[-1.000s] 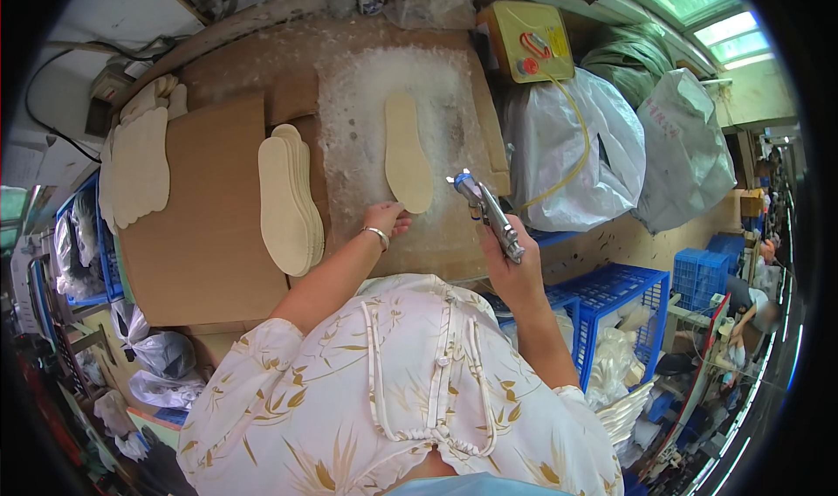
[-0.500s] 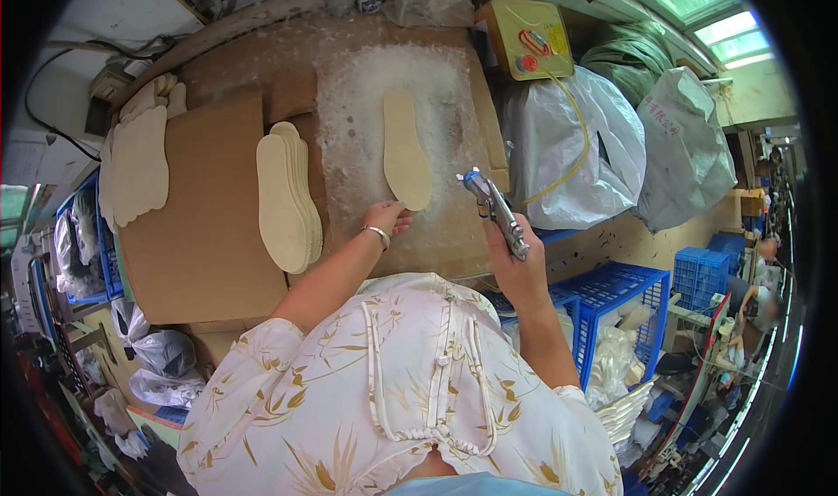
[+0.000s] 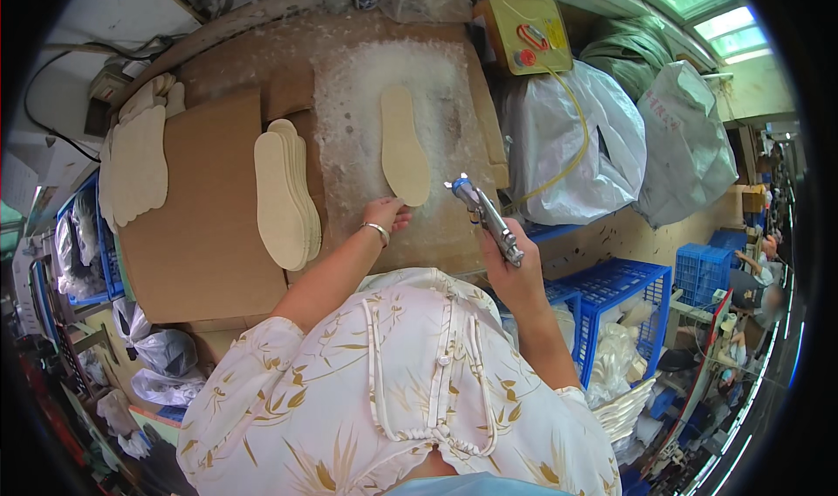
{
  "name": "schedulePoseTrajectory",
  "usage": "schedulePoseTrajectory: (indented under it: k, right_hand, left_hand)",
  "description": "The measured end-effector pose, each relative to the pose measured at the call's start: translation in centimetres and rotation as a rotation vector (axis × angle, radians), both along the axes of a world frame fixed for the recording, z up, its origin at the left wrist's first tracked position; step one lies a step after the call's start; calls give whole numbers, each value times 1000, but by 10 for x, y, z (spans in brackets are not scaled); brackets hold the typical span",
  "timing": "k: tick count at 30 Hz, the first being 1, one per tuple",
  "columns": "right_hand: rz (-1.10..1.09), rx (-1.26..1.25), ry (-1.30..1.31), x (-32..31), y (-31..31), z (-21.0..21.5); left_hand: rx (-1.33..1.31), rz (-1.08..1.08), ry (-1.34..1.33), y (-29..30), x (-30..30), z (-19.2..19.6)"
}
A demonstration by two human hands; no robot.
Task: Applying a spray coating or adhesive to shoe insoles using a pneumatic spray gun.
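Note:
A single cream insole (image 3: 405,147) lies on a cardboard sheet crusted white (image 3: 349,120). Fingers of my left hand (image 3: 387,214) pinch the insole's near, heel-side edge, a bracelet at the wrist. My right hand (image 3: 515,273) grips a metal spray gun (image 3: 489,221), its nozzle tilted toward the insole and apart from it. To the left of the crusted sheet a stack of insoles (image 3: 284,195) rests on brown cardboard (image 3: 201,234).
More insoles (image 3: 135,164) are piled at the far left. A yellow-green can (image 3: 524,33) with a yellowish hose (image 3: 583,134) stands at the back right, by white sacks (image 3: 576,147). Blue crates (image 3: 624,291) sit low on the right. A person (image 3: 755,291) is in the right background.
The spray gun in my right hand has shifted slightly left and its nozzle has turned more toward the insole. My left hand stays at the insole's edge.

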State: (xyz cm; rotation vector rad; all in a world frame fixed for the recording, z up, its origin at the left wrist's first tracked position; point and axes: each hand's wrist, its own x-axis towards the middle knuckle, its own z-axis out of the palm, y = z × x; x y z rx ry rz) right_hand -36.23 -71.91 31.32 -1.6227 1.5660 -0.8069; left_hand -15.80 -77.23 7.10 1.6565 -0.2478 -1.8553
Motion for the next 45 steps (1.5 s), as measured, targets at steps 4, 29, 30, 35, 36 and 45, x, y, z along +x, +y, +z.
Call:
schedulePoseTrajectory:
  k: [4, 29, 30, 35, 36, 45]
  right_hand:
    - [-87, 69, -5, -2, -2, -3]
    - [-52, 43, 20, -5, 2, -4]
    - [-50, 44, 21, -5, 7, -3]
    - [-38, 84, -38, -7, 11, -2]
    - [-34, 67, -41, -8, 9, -2]
    - [-22, 6, -30, -7, 6, -5]
  left_hand:
    - [-13, 1, 4, 0, 0, 0]
    - [14, -27, -14, 0, -2, 6]
    - [13, -23, -6, 0, -2, 6]
    - [9, -20, 5, 1, -1, 4]
    - [8, -23, 1, 1, -2, 4]
    - [5, -28, -4, 0, -2, 6]
